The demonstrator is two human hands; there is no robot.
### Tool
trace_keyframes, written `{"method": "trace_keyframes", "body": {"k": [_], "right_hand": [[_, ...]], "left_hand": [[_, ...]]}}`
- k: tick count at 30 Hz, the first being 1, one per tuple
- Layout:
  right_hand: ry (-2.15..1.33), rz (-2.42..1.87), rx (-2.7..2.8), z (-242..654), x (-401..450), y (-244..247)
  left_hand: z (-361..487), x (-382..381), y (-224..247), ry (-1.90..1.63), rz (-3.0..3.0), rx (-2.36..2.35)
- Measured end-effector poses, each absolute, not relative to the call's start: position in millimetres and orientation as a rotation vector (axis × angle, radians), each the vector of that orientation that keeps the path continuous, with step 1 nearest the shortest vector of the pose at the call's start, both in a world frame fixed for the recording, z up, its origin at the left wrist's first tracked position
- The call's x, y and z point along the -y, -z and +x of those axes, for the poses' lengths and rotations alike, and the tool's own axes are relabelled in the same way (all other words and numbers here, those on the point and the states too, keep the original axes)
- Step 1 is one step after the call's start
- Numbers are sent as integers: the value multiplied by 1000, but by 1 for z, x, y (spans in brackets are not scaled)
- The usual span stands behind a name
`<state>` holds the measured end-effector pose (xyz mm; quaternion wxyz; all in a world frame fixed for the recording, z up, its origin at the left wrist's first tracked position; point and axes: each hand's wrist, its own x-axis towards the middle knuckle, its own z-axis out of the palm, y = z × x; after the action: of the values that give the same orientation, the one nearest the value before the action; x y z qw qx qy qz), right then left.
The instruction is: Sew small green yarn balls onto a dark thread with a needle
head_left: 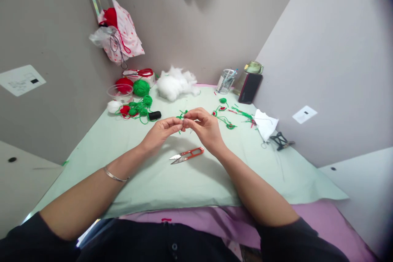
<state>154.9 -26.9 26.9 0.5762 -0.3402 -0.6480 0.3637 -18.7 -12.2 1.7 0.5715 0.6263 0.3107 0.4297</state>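
Note:
Over the middle of the table, my left hand (161,131) and my right hand (205,129) meet at the fingertips. Both are closed in a pinch. Whatever sits between the fingertips is too small and too covered to name. Bits of green yarn (181,114) show just behind the fingers; I cannot tell whether they are held or lie on the cloth. Below the hands lies a pair of thread snips (188,155) with an orange-red handle, blades pointing left, touched by neither hand.
Yarn balls, a green one (141,88) among them, and a black thread spool (154,115) lie back left. White stuffing (176,84) sits behind the hands. Back right stand a clear cup (226,82), a phone (250,89) and a jug (240,82). Small crocheted pieces (223,100) lie right.

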Motion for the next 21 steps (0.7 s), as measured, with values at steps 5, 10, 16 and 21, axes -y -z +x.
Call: {"method": "trace_keyframes", "body": {"k": [5,10,16,21], "right_hand": [[-880,-850,1560,155,29,-32],[-871,-906,1484,167,23,-37],[-1353,-665,1214,190,11,-44],[-1423,-826,1357,196,3,-37]], "left_hand": [[-19,13,-6,-968,1534,-735],[-20,11,-8,-961,1499,-779],[-24,2,-8,-1187,1205,-904],[-36,-7,-19,-1384,887,-735]]}}
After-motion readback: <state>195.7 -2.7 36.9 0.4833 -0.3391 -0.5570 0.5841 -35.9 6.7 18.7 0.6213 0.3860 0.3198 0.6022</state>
